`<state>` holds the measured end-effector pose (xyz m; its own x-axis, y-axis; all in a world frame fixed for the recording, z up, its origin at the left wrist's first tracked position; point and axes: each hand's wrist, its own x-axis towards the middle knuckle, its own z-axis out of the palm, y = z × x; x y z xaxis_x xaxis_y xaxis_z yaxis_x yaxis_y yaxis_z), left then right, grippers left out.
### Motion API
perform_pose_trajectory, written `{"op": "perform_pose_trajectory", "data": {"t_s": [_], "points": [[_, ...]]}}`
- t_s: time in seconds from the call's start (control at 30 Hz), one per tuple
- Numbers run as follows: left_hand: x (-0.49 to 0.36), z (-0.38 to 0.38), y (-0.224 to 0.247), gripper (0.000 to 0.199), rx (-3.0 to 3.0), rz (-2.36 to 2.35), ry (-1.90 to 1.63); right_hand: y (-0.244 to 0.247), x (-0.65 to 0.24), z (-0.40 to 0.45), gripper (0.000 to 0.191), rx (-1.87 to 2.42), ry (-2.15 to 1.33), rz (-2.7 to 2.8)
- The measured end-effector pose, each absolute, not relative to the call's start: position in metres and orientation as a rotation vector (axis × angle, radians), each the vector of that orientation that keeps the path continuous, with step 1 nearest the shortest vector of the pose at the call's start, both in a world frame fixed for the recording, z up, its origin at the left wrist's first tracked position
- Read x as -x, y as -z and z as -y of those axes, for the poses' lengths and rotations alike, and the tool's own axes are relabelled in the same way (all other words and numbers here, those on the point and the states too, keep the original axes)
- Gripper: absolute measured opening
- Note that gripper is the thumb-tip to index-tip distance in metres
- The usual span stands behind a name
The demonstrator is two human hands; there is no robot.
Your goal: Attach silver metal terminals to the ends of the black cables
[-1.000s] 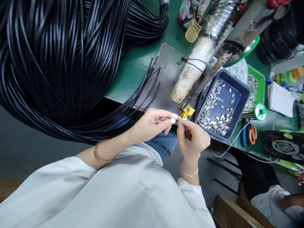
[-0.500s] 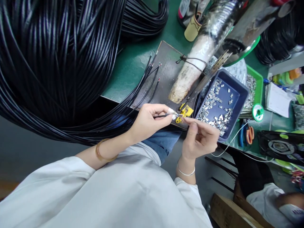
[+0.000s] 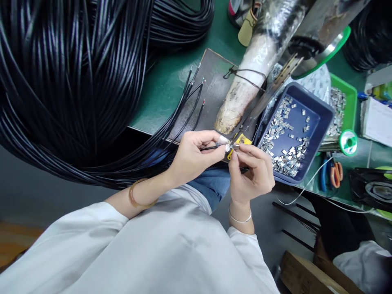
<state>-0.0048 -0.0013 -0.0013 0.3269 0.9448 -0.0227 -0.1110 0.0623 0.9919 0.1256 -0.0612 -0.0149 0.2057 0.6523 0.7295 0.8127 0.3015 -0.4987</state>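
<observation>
In the middle of the frame, the left hand (image 3: 200, 153) has its thumb and forefinger closed on a black cable (image 3: 214, 147), near the cable's end; white covers (image 3: 223, 140) are on its fingertips. At this end there is a small metal connector (image 3: 235, 145), just in front of the left fingertips. The right hand (image 3: 252, 169) is beside it, with bent fingers, and its thumb and forefinger come together at the connector; whether they pinch it firmly, I cannot tell. Just behind the hands, a yellow tool (image 3: 244, 139) is partly hidden. Other cable ends lie on a dark board (image 3: 214, 65) at the upper centre, and a big cable bundle (image 3: 76, 81) fills the upper left. Right of the hands, a blue tray (image 3: 327, 126) holds many metal pieces (image 3: 289, 163), with orange-handled pliers (image 3: 336, 174) near its lower right corner.
</observation>
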Motion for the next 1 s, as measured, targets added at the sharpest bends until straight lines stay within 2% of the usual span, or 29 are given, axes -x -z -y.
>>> {"op": "perform_pose_trajectory", "data": {"t_s": [0.3, 1.0], "points": [[0.009, 0.003, 0.008, 0.012, -1.214, -0.918, -0.910, 0.021, -0.127, 0.065, 0.016, 1.393, 0.081, 1.507], [0.009, 0.006, 0.013, 0.016, -1.291, -0.926, -0.957, 0.020, -0.127, 0.064, 0.015, 1.415, 0.126, 1.499]]}}
